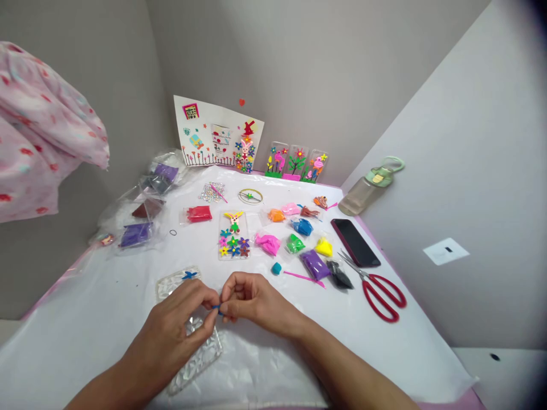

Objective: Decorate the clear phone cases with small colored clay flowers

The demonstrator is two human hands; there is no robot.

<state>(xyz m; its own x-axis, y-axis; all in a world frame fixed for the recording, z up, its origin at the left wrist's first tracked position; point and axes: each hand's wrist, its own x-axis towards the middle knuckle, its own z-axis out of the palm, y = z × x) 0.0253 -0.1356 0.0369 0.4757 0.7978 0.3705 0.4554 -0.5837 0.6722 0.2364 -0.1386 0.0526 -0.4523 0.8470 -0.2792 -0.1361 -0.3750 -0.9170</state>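
Between the fingertips of both hands is a small piece of blue clay (216,307). My left hand (177,319) pinches it from the left, and my right hand (250,302) pinches it from the right. Under my left hand lies a clear, faceted phone case (200,359), partly hidden by the fingers. Near its top sits a blue clay flower (189,275). Just beyond my hands is a second clear case (233,236) bearing a clay rabbit and several coloured flowers. A teal lump of clay (276,268) rests to the right of my right hand.
Bags of coloured clay (315,265), a pink modelling tool (304,278), red-handled scissors (380,290) and a phone (355,242) lie to the right. A bottle (371,185) stands by the wall. Plastic bags (137,233) lie left; decorated cases (297,161) lean at the back.
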